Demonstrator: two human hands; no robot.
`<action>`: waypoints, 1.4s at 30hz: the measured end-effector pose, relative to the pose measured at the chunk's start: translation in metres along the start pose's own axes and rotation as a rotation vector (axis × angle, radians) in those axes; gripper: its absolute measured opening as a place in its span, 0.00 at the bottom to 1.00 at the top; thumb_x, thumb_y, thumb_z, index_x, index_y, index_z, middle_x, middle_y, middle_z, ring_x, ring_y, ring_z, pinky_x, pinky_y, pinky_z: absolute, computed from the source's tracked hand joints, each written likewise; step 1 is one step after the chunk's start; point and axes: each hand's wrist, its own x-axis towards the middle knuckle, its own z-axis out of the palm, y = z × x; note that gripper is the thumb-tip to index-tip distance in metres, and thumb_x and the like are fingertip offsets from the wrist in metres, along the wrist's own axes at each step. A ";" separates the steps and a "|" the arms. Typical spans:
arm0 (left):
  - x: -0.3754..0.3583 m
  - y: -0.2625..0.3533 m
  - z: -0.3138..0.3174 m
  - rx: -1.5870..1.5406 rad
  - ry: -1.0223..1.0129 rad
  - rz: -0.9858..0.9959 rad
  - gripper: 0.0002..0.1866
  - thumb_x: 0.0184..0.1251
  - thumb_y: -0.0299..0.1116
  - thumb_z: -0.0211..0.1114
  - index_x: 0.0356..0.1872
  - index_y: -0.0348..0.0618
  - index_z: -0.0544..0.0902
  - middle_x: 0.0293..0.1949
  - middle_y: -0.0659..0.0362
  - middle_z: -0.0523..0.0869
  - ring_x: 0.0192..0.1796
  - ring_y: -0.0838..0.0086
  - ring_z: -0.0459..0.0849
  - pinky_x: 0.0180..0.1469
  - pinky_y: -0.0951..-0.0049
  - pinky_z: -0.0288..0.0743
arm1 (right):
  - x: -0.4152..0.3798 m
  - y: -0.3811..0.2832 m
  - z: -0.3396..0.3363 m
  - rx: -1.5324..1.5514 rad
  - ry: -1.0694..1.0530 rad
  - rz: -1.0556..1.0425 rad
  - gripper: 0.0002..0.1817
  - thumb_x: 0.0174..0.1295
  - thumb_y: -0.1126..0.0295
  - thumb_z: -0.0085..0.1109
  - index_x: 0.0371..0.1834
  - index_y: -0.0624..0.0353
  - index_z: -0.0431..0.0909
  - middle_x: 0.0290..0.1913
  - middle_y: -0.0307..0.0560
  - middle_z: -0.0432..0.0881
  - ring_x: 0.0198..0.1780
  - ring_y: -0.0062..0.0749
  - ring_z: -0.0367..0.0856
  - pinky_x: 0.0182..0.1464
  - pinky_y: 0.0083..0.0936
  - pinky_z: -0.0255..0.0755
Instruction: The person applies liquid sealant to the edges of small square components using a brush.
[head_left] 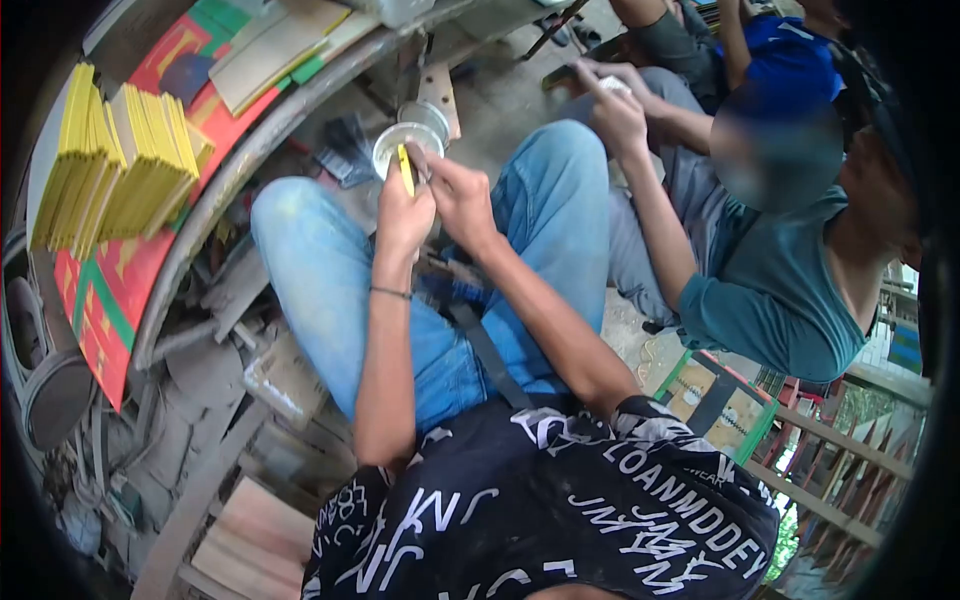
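Observation:
Above my knees, my left hand (405, 215) is closed around a small yellow piece (406, 170) that points upward. Close against it, my right hand (460, 200) has its fingers pinched on a small dark item (418, 160), too small to name. Just beyond both hands is a round whitish container (392, 143), partly covered by them. A second pale container (424, 117) stands right behind it.
Stacks of yellow-edged boards (120, 170) lie on a red and green surface (105, 315) at the left. A co-worker in a teal shirt (770, 290) sits at the right, hands raised. Another person in blue (795, 65) is behind. A green-edged box (715, 400) stands lower right.

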 end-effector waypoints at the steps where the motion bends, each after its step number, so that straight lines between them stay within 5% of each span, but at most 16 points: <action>1: -0.002 0.003 -0.001 0.006 -0.006 -0.040 0.27 0.56 0.17 0.49 0.61 0.34 0.66 0.54 0.47 0.77 0.60 0.62 0.75 0.61 0.69 0.66 | 0.003 0.003 0.003 0.004 0.001 -0.008 0.24 0.53 0.84 0.50 0.55 0.57 0.77 0.44 0.62 0.80 0.47 0.50 0.81 0.45 0.29 0.75; 4: -0.004 0.014 0.001 -0.039 -0.046 -0.128 0.28 0.54 0.13 0.44 0.61 0.32 0.65 0.57 0.52 0.73 0.62 0.67 0.71 0.64 0.71 0.61 | 0.004 -0.002 -0.003 0.025 -0.003 -0.008 0.23 0.53 0.83 0.49 0.54 0.58 0.77 0.44 0.62 0.80 0.45 0.51 0.81 0.43 0.30 0.75; 7: -0.001 0.010 0.000 0.059 -0.039 -0.004 0.29 0.54 0.13 0.44 0.61 0.32 0.65 0.56 0.52 0.73 0.61 0.67 0.71 0.64 0.70 0.62 | 0.004 -0.005 -0.003 0.029 0.034 -0.090 0.22 0.54 0.82 0.49 0.54 0.58 0.77 0.43 0.63 0.80 0.44 0.52 0.82 0.42 0.31 0.75; 16: -0.008 0.013 0.007 -0.086 -0.015 -0.115 0.28 0.56 0.15 0.47 0.62 0.32 0.65 0.54 0.48 0.77 0.58 0.64 0.75 0.60 0.70 0.66 | 0.008 0.004 0.002 0.025 -0.016 0.076 0.22 0.56 0.82 0.48 0.54 0.57 0.77 0.38 0.65 0.79 0.43 0.46 0.84 0.42 0.29 0.75; 18: -0.007 0.002 0.006 -0.074 0.015 -0.093 0.28 0.57 0.15 0.47 0.63 0.32 0.64 0.55 0.48 0.76 0.58 0.64 0.75 0.61 0.70 0.66 | 0.004 -0.002 -0.002 0.019 0.050 0.026 0.22 0.56 0.81 0.50 0.54 0.55 0.78 0.28 0.63 0.75 0.25 0.26 0.76 0.33 0.25 0.72; 22: -0.005 0.001 0.003 -0.088 -0.007 -0.150 0.29 0.56 0.14 0.45 0.64 0.31 0.63 0.57 0.47 0.74 0.60 0.64 0.73 0.63 0.71 0.65 | 0.004 0.017 0.009 0.086 0.065 -0.069 0.22 0.56 0.82 0.50 0.54 0.57 0.77 0.44 0.61 0.80 0.46 0.40 0.84 0.44 0.27 0.75; 28: -0.007 0.012 0.006 0.001 0.009 -0.001 0.32 0.51 0.12 0.43 0.64 0.30 0.62 0.60 0.47 0.71 0.64 0.62 0.70 0.66 0.69 0.61 | 0.003 0.002 0.003 0.126 0.098 -0.035 0.25 0.54 0.83 0.49 0.56 0.54 0.77 0.40 0.64 0.79 0.39 0.46 0.84 0.40 0.28 0.74; 30: -0.010 0.007 0.007 -0.059 -0.019 -0.010 0.33 0.50 0.12 0.42 0.65 0.30 0.62 0.60 0.46 0.71 0.65 0.61 0.68 0.67 0.68 0.59 | 0.010 0.012 0.007 0.114 0.078 0.113 0.24 0.54 0.82 0.49 0.56 0.54 0.77 0.40 0.65 0.79 0.39 0.44 0.85 0.41 0.28 0.74; 36: -0.006 0.007 0.003 0.043 0.001 -0.003 0.31 0.54 0.13 0.45 0.64 0.33 0.63 0.60 0.50 0.71 0.63 0.64 0.70 0.65 0.68 0.61 | 0.001 0.008 0.004 0.149 0.074 -0.050 0.22 0.57 0.80 0.49 0.56 0.55 0.76 0.50 0.61 0.78 0.49 0.42 0.83 0.47 0.30 0.75; 41: -0.005 0.013 0.001 0.000 0.019 -0.099 0.31 0.53 0.13 0.45 0.64 0.34 0.63 0.60 0.50 0.70 0.64 0.64 0.69 0.66 0.68 0.61 | 0.004 0.000 0.000 0.083 0.021 0.022 0.23 0.58 0.81 0.49 0.57 0.53 0.76 0.53 0.54 0.78 0.52 0.44 0.80 0.50 0.28 0.75; 42: -0.006 0.012 0.002 -0.005 0.026 0.007 0.31 0.54 0.13 0.45 0.64 0.34 0.62 0.60 0.50 0.70 0.64 0.64 0.69 0.66 0.68 0.61 | 0.002 -0.003 0.002 0.114 0.061 -0.058 0.20 0.58 0.80 0.49 0.55 0.56 0.77 0.51 0.56 0.79 0.53 0.47 0.79 0.53 0.31 0.74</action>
